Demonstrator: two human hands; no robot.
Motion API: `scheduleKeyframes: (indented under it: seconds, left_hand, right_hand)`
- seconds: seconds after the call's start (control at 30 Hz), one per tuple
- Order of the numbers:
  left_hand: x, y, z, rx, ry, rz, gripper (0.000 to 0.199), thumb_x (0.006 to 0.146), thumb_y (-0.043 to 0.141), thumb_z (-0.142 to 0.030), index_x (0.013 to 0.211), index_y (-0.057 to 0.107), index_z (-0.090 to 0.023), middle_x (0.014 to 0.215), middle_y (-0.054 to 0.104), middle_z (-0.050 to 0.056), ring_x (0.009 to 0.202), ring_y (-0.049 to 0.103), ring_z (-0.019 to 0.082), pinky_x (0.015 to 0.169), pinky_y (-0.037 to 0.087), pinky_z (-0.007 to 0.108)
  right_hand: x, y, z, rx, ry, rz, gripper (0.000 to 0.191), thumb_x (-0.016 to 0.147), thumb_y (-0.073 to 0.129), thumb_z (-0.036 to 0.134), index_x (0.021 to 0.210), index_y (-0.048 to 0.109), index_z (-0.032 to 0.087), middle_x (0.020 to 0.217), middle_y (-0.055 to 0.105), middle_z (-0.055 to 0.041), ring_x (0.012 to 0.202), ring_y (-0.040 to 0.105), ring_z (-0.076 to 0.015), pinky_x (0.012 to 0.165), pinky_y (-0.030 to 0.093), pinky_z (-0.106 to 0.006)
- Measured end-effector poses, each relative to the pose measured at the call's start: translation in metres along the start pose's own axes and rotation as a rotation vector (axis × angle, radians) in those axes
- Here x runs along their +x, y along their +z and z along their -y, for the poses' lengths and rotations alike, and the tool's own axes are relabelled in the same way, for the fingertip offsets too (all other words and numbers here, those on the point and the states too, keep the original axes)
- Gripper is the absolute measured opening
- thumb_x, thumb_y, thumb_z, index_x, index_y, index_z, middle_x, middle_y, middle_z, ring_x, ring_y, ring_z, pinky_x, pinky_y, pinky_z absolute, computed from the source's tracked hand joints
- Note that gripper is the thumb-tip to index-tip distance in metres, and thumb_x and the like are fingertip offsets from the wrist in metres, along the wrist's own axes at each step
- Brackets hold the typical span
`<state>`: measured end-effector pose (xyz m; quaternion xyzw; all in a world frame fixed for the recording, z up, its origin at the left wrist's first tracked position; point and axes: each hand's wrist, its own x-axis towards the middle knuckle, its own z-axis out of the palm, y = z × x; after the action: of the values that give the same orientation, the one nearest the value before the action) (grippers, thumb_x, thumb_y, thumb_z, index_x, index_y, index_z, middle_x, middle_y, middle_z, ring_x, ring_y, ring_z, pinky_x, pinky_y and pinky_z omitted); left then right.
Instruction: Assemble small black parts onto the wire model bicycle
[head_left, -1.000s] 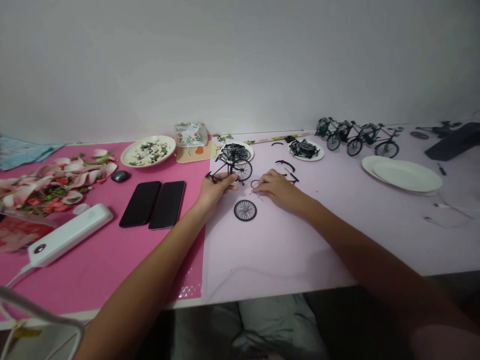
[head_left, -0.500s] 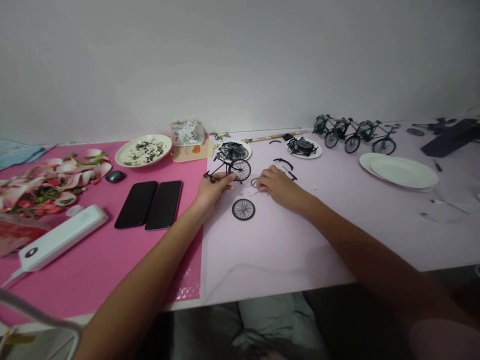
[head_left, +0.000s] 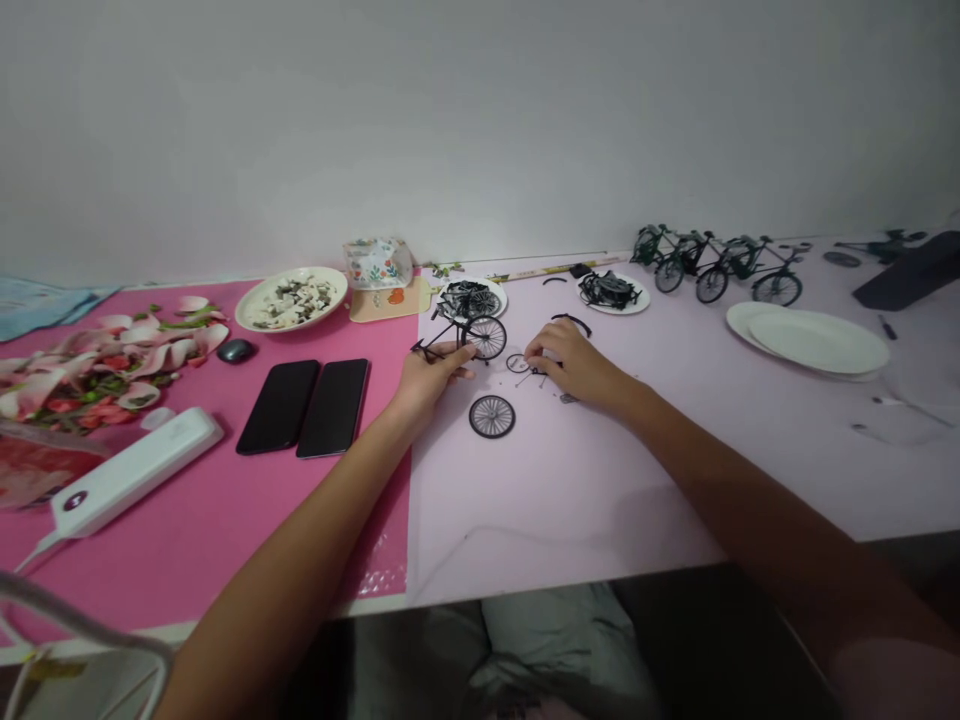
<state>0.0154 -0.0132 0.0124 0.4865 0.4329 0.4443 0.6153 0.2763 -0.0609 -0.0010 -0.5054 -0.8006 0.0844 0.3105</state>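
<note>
My left hand is closed around a black model bicycle frame that has one spoked wheel fitted. My right hand is over small dark parts on the pale mat, thumb and fingertips pressed together; what they pinch, if anything, is hidden. By those fingertips lies a thin ring-shaped part. A loose spoked wheel rests flat between the hands, nearer to me. Behind my right hand is a curved black strip, partly covered.
Plates of black parts and wheels stand at the back. Assembled model bicycles are at back right, with stacked white plates before them. Two phones, a bowl and petals sit left.
My right hand has shifted slightly right over the small parts, uncovering more of the ring-shaped part. My left hand keeps hold of the bicycle frame. The whole view has shifted slightly.
</note>
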Motion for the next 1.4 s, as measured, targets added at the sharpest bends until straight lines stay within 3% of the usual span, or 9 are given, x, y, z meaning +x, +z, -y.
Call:
scheduleKeyframes:
  seconds: [0.17, 0.33, 0.43, 0.63, 0.77, 1.0, 1.17, 1.27, 1.4]
  left_hand:
    - [-0.001, 0.001, -0.002, 0.000, -0.012, -0.003, 0.042, 0.060, 0.099, -0.035, 0.091, 0.083, -0.012, 0.091, 0.081, 0.009, 0.061, 0.065, 0.010, 0.059, 0.042, 0.023]
    - [-0.003, 0.001, -0.003, 0.021, -0.008, 0.003, 0.038, 0.063, 0.097, -0.034, 0.091, 0.082, -0.012, 0.092, 0.081, 0.010, 0.063, 0.067, 0.011, 0.059, 0.041, 0.024]
    - [-0.003, 0.001, -0.003, 0.042, 0.002, 0.009, 0.037, 0.065, 0.097, -0.035, 0.091, 0.082, -0.013, 0.094, 0.081, 0.011, 0.066, 0.068, 0.013, 0.059, 0.041, 0.024]
    - [-0.004, 0.001, -0.002, 0.043, 0.013, 0.011, 0.038, 0.064, 0.097, -0.037, 0.089, 0.081, -0.014, 0.092, 0.081, 0.010, 0.068, 0.070, 0.015, 0.059, 0.043, 0.026]
    - [-0.006, 0.001, -0.003, 0.014, 0.014, 0.027, 0.037, 0.062, 0.098, -0.036, 0.085, 0.079, -0.014, 0.092, 0.080, 0.009, 0.068, 0.070, 0.016, 0.064, 0.047, 0.027]
    - [-0.007, 0.001, -0.005, 0.003, 0.005, 0.039, 0.035, 0.064, 0.097, -0.036, 0.085, 0.080, -0.014, 0.091, 0.079, 0.007, 0.068, 0.070, 0.015, 0.064, 0.047, 0.027]
    - [-0.008, 0.002, -0.005, 0.013, 0.012, 0.030, 0.033, 0.065, 0.097, -0.036, 0.084, 0.079, -0.015, 0.092, 0.080, 0.008, 0.068, 0.069, 0.015, 0.064, 0.046, 0.027]
    - [-0.008, 0.002, -0.004, 0.020, 0.009, 0.022, 0.034, 0.065, 0.096, -0.037, 0.085, 0.079, -0.015, 0.092, 0.080, 0.008, 0.070, 0.071, 0.016, 0.062, 0.044, 0.027]
    - [-0.009, 0.004, -0.003, -0.025, -0.012, 0.037, 0.038, 0.064, 0.098, -0.041, 0.085, 0.077, -0.016, 0.093, 0.079, 0.007, 0.073, 0.072, 0.016, 0.062, 0.044, 0.026]
  right_hand:
    - [-0.001, 0.002, 0.009, 0.037, -0.013, 0.034, 0.020, 0.105, 0.058, 0.028, 0.100, 0.077, 0.023, 0.104, 0.071, -0.0113, 0.108, 0.055, -0.0309, 0.103, 0.046, -0.054]
    - [-0.004, -0.001, 0.026, 0.108, 0.016, 0.187, 0.015, 0.102, 0.065, 0.033, 0.097, 0.075, 0.023, 0.104, 0.073, -0.0095, 0.110, 0.056, -0.0304, 0.100, 0.048, -0.050]
    - [-0.004, -0.001, 0.031, 0.097, -0.004, 0.196, 0.014, 0.100, 0.068, 0.032, 0.096, 0.075, 0.021, 0.103, 0.074, -0.0096, 0.109, 0.057, -0.0300, 0.099, 0.048, -0.048]
    - [-0.001, 0.005, 0.039, -0.119, -0.088, 0.228, 0.016, 0.104, 0.062, 0.025, 0.097, 0.075, 0.019, 0.104, 0.075, -0.0103, 0.104, 0.058, -0.0286, 0.098, 0.047, -0.044]
    - [0.000, 0.015, 0.043, -0.296, -0.065, 0.252, 0.014, 0.104, 0.061, 0.023, 0.097, 0.072, 0.017, 0.103, 0.073, -0.0111, 0.101, 0.058, -0.0289, 0.092, 0.045, -0.041]
    - [0.000, 0.021, 0.047, -0.328, -0.111, 0.160, 0.020, 0.107, 0.049, 0.018, 0.097, 0.066, 0.019, 0.105, 0.069, -0.0140, 0.100, 0.055, -0.0303, 0.085, 0.041, -0.042]
    - [0.001, 0.018, 0.050, -0.071, -0.103, 0.027, 0.020, 0.108, 0.045, 0.020, 0.096, 0.060, 0.022, 0.100, 0.067, -0.0119, 0.096, 0.055, -0.0288, 0.085, 0.044, -0.043]
    - [-0.001, 0.018, 0.052, 0.096, -0.041, -0.079, 0.015, 0.108, 0.047, 0.025, 0.106, 0.062, 0.023, 0.102, 0.067, -0.0110, 0.094, 0.059, -0.0275, 0.084, 0.049, -0.043]
    - [-0.003, 0.018, 0.053, 0.161, -0.090, -0.110, 0.022, 0.109, 0.046, 0.023, 0.112, 0.068, 0.024, 0.103, 0.068, -0.0103, 0.100, 0.062, -0.0274, 0.090, 0.052, -0.045]
